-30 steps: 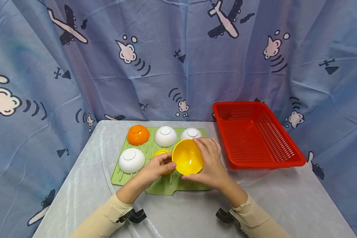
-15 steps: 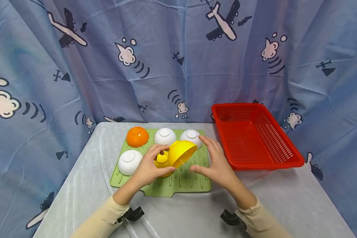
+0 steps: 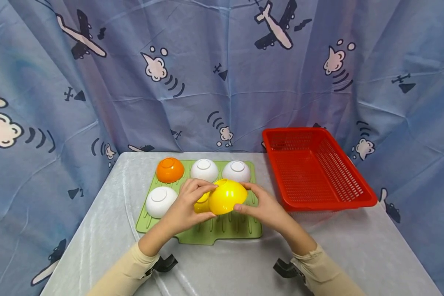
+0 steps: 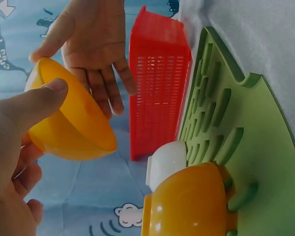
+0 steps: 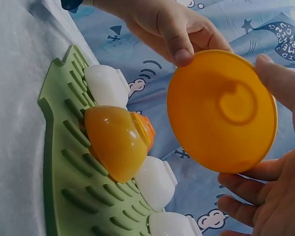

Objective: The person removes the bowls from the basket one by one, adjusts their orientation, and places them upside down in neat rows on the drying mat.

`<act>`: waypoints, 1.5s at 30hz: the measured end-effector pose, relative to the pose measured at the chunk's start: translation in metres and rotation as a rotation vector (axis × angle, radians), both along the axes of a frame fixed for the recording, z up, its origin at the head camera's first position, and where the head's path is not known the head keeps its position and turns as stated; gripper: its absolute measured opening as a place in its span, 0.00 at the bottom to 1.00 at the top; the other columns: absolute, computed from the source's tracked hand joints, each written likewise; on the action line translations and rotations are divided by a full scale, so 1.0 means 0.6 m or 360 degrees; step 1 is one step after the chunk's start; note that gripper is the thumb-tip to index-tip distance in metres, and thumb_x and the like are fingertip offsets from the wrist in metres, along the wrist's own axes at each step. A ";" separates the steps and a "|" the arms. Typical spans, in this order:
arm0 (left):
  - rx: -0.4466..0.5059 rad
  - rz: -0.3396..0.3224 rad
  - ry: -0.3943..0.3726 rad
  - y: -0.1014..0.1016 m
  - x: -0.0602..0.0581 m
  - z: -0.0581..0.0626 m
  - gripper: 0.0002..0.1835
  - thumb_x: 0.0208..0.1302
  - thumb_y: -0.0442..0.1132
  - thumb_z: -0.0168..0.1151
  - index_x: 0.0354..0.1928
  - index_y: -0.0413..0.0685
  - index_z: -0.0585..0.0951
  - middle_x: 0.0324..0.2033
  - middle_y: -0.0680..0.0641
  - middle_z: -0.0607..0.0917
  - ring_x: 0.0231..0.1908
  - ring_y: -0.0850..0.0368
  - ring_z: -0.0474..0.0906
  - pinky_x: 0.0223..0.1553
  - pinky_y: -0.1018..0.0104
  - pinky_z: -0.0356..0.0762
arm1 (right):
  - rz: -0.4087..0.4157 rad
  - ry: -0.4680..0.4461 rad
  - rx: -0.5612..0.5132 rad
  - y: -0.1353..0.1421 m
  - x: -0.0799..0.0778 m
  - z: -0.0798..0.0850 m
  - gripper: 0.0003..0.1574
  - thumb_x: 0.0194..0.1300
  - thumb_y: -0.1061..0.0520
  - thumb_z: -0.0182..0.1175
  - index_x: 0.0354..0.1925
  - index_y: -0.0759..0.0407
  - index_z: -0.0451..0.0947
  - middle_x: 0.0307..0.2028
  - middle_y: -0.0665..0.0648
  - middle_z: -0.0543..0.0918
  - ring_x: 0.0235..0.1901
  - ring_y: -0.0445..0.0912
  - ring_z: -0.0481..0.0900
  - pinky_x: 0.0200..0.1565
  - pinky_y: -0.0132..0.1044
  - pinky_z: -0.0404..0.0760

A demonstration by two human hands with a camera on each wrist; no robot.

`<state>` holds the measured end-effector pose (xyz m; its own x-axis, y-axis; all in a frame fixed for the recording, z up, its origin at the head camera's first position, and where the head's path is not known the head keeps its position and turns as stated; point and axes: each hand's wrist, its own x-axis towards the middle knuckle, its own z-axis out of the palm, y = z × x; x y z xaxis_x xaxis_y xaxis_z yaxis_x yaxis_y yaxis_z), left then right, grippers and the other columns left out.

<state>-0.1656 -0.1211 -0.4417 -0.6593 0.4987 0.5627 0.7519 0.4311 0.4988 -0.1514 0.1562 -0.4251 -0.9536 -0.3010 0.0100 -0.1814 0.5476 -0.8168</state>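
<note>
A yellow bowl (image 3: pixel 227 198) is held tilted between both hands above the green drying mat (image 3: pixel 238 232). My left hand (image 3: pixel 188 205) pinches it, thumb over the rim and fingers on the outer wall in the left wrist view. My right hand (image 3: pixel 266 209) spans it from the other side, thumb and fingertips at its edge. The right wrist view looks into the held bowl (image 5: pixel 221 113). Under it, a second yellow bowl (image 5: pixel 115 142) stands upside down on the mat, partly hidden in the head view by the left hand.
Also upside down on the mat are an orange bowl (image 3: pixel 170 169) and three white bowls: front left (image 3: pixel 161 202), back middle (image 3: pixel 204 170) and back right (image 3: pixel 236 171). A red basket (image 3: pixel 320 205) stands to the right. A blue patterned curtain (image 3: pixel 192 102) hangs behind the table.
The held bowl has turned from showing its inside to showing its outside in the head view. The right hand came off it half a second ago and is on it again.
</note>
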 end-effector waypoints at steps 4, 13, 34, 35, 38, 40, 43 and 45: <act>0.0028 0.0026 -0.0107 0.002 -0.001 0.002 0.44 0.39 0.47 0.86 0.64 0.52 0.80 0.60 0.52 0.79 0.58 0.52 0.68 0.59 0.50 0.69 | -0.0030 -0.0028 -0.0047 0.002 -0.001 -0.001 0.51 0.57 0.36 0.74 0.71 0.56 0.69 0.69 0.61 0.74 0.71 0.63 0.66 0.68 0.73 0.58; -0.0049 0.0126 -0.0726 0.010 -0.027 0.005 0.47 0.40 0.47 0.87 0.66 0.50 0.78 0.61 0.51 0.81 0.56 0.52 0.75 0.59 0.44 0.75 | -0.0055 0.0012 -0.0186 0.017 -0.002 -0.027 0.54 0.51 0.41 0.80 0.72 0.49 0.68 0.71 0.58 0.72 0.74 0.61 0.63 0.68 0.74 0.56; -0.0512 -0.0090 -0.0716 0.043 -0.110 -0.023 0.44 0.48 0.55 0.83 0.68 0.53 0.77 0.63 0.53 0.80 0.60 0.51 0.73 0.63 0.51 0.70 | -0.0131 0.0103 -0.0054 0.048 -0.029 -0.107 0.59 0.46 0.43 0.84 0.71 0.54 0.67 0.72 0.64 0.67 0.73 0.63 0.63 0.69 0.69 0.62; -0.0521 -0.0095 -0.0711 0.044 -0.114 -0.026 0.43 0.48 0.55 0.83 0.67 0.53 0.77 0.62 0.53 0.81 0.60 0.51 0.73 0.63 0.51 0.69 | -0.0132 0.0095 -0.0053 0.049 -0.031 -0.110 0.60 0.45 0.43 0.84 0.71 0.53 0.68 0.72 0.64 0.67 0.73 0.63 0.63 0.69 0.68 0.62; -0.0563 -0.0095 -0.0694 0.050 -0.123 -0.035 0.43 0.47 0.55 0.83 0.66 0.52 0.78 0.61 0.53 0.81 0.59 0.51 0.74 0.64 0.51 0.65 | -0.0119 0.0094 -0.0044 0.052 -0.038 -0.122 0.60 0.45 0.43 0.84 0.71 0.54 0.68 0.71 0.63 0.68 0.72 0.62 0.63 0.69 0.66 0.63; -0.0611 -0.0084 -0.0689 0.053 -0.128 -0.042 0.43 0.47 0.55 0.83 0.66 0.51 0.78 0.61 0.53 0.82 0.58 0.52 0.74 0.63 0.52 0.65 | -0.0102 0.0113 -0.0026 0.053 -0.043 -0.129 0.60 0.45 0.43 0.84 0.71 0.55 0.68 0.70 0.62 0.69 0.72 0.60 0.63 0.70 0.64 0.63; -0.0679 -0.0056 -0.0671 0.059 -0.132 -0.051 0.43 0.46 0.55 0.84 0.66 0.51 0.78 0.60 0.54 0.82 0.58 0.53 0.73 0.62 0.54 0.63 | -0.0080 0.0149 0.0019 0.054 -0.048 -0.137 0.61 0.43 0.44 0.85 0.71 0.56 0.68 0.69 0.61 0.71 0.71 0.59 0.63 0.71 0.62 0.62; -0.0699 -0.0031 -0.0661 0.063 -0.133 -0.054 0.43 0.45 0.54 0.84 0.65 0.51 0.78 0.59 0.55 0.83 0.57 0.55 0.72 0.62 0.55 0.63 | -0.0077 0.0175 0.0055 0.055 -0.052 -0.141 0.61 0.43 0.44 0.85 0.71 0.57 0.69 0.68 0.61 0.72 0.71 0.59 0.63 0.72 0.62 0.61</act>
<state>-0.2454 -0.0833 -0.4742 -0.7683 0.6401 -0.0010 0.5422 0.6516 0.5306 -0.1824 0.1894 -0.5095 -0.9607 -0.2566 0.1056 -0.2414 0.5856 -0.7738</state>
